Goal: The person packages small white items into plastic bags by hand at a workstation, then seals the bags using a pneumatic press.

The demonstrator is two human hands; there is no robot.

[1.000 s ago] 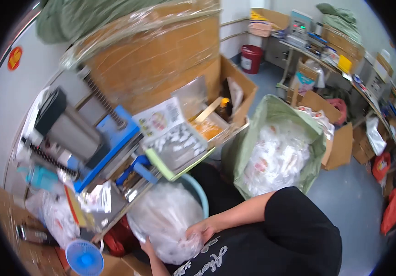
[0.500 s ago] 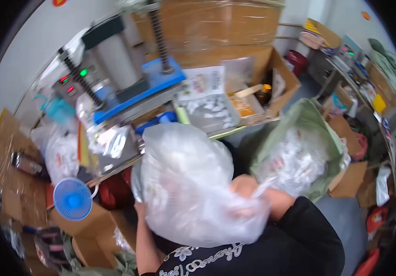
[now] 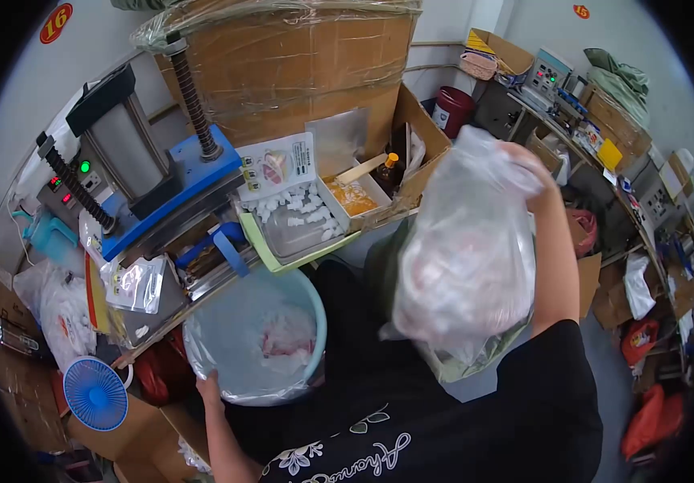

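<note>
My right hand [image 3: 529,167] is closed around the gathered top of a bulging clear plastic bag [image 3: 468,266], raised to the right of my body. What fills the bag is blurred by the film. My left hand [image 3: 211,390] grips the near left rim of a pale blue tub [image 3: 312,302], where a clear plastic liner [image 3: 262,396] folds over the edge. Inside the tub lies a small heap of crumpled clear packaging [image 3: 286,338] with some red print. Behind the raised bag, part of a green woven sack [image 3: 447,369] shows.
A blue press [image 3: 174,189] stands on the bench at left. Beside it are a tray of small white parts [image 3: 294,229] and an open carton [image 3: 426,165] with a bottle. A blue fan [image 3: 95,394] sits low left. Cluttered shelving [image 3: 572,133] lines the right.
The plastic bag has moved from over the tub to the right and up, in my right hand. The tub's inside now shows. My left hand stays at the rim.
</note>
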